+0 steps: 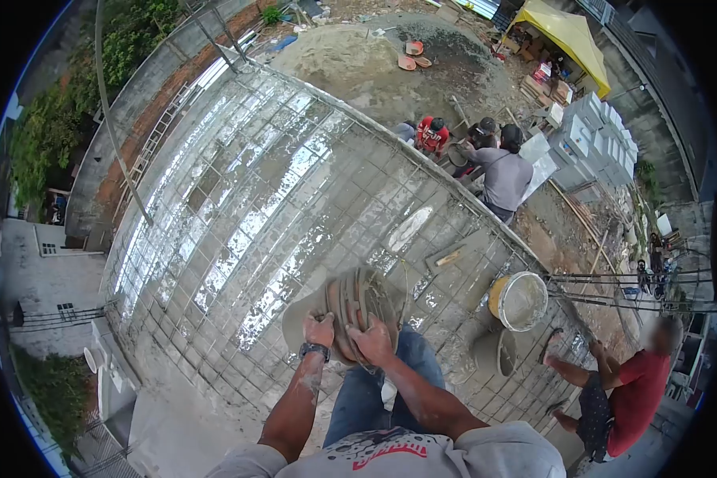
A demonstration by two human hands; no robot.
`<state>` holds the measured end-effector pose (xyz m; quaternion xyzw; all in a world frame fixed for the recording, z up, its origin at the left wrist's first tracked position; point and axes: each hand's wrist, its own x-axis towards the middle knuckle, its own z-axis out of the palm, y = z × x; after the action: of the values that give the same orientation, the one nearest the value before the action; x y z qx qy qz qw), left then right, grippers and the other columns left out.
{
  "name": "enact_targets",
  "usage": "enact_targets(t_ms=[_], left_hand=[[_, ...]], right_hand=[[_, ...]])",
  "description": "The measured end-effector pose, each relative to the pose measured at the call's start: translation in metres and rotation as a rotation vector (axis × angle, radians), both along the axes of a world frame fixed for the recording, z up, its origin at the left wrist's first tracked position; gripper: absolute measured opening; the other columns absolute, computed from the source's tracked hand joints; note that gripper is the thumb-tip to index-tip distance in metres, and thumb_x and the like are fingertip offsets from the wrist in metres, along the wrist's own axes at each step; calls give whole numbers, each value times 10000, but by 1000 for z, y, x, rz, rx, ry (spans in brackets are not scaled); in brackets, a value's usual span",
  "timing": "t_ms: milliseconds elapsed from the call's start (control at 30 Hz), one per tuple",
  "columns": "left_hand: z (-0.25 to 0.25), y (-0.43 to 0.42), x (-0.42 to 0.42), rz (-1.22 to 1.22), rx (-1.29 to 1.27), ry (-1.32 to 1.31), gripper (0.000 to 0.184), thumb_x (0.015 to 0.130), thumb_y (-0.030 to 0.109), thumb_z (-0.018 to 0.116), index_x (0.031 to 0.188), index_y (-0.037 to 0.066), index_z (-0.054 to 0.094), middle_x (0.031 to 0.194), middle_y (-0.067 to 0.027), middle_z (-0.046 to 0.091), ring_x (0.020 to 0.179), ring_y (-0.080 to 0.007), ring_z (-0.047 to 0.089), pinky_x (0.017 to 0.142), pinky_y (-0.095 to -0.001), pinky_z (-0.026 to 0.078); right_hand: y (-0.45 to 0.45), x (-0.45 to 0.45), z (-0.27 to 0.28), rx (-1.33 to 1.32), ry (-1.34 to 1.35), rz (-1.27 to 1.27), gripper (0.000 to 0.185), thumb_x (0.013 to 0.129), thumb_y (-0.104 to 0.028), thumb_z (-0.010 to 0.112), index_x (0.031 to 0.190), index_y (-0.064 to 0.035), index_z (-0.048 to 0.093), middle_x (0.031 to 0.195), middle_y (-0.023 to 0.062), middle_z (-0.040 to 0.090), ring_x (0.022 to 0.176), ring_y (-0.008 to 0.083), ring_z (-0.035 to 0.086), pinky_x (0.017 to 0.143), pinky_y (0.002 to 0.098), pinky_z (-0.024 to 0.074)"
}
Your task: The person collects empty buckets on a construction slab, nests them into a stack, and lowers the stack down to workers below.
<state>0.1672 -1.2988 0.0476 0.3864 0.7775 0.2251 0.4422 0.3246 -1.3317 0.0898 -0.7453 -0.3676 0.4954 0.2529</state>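
Observation:
In front of my thighs I hold a stack of nested mortar pans [349, 299], caked with grey cement and showing reddish rims. My left hand [318, 331], with a watch on its wrist, is closed on the left part of the stack. My right hand [373, 341] is closed on the rims farther right. The stack is tilted, and my fingertips are partly hidden. Below it lies a deck of rebar mesh [342, 183] with wet grey concrete and shiny strips.
To the right stand a cement-smeared yellow bucket [520, 303] and a dark bucket [496, 353]. A float [449, 256] lies on the mesh. A person in red [641, 382] sits at right. Several people, one in grey [507, 175], are beyond the deck edge [454, 182].

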Motion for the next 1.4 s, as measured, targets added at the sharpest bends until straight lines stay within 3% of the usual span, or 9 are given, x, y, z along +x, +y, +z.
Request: enact_targets(t_ms=[133,167,633,767,833,967,1100,1200,1400], left_hand=[[52,64,-8,-11,29,3,316,794,157,732,999,-62,633,841,-159,703,756,-247,679,696,-354,527],[60,77,-5,10,9,8,295,799,100,731,1011,-75,624,846,-112,688,714,-164,632,653,-302,511],[111,335,49,-10,77,-207,357,804,191,721,1029,-67,619,823,-128,691,725,-188,655,641,-324,510],[123,417,49,-95,143,-289,348,796,207,721,1004,-59,637,832,-149,692,742,-227,661,675,-348,509],[109,462,40,-165,165,-238,360,788,222,728,999,-58,642,865,-181,694,792,-284,671,733,-378,512],[91,560,27,-249,125,-309,245,811,75,720,989,-41,599,865,-108,687,772,-154,663,698,-287,521],[189,656,-2,-396,-15,-223,274,799,85,730,1004,-36,593,859,-111,687,775,-170,676,691,-292,528],[157,714,-25,-364,19,-341,314,796,164,745,1001,-9,583,810,-142,673,733,-239,669,692,-371,524],[172,819,-60,-445,13,-464,249,834,92,710,1004,-8,558,754,-76,649,626,-145,616,560,-305,497]], right_hand=[[49,-1,51,75,-14,18,534,744,-310,724,1111,59,604,943,269,671,904,391,667,817,420,521],[63,1,57,94,-12,25,544,742,-314,724,1116,61,602,953,273,670,912,403,663,820,425,520],[320,69,121,97,-62,82,740,728,-404,697,1266,74,524,1084,320,634,1048,444,616,938,463,482],[383,61,114,262,-169,-63,357,754,-219,713,1036,-11,644,905,179,701,843,311,687,774,398,519],[424,56,139,256,-115,-99,354,754,-214,713,1040,-13,648,905,162,707,835,292,686,772,389,519],[509,27,167,264,-136,-177,349,754,-187,712,1046,-4,653,900,140,714,819,257,686,771,372,521],[592,-11,159,288,-147,-266,365,758,-169,719,1073,-2,645,912,138,712,818,234,683,759,362,522],[648,-49,187,225,-145,-343,443,737,-194,729,1122,2,630,956,165,704,871,265,679,796,367,520],[733,-87,195,290,-8,-466,450,743,-185,713,1139,7,622,957,148,699,864,245,674,794,358,520]])
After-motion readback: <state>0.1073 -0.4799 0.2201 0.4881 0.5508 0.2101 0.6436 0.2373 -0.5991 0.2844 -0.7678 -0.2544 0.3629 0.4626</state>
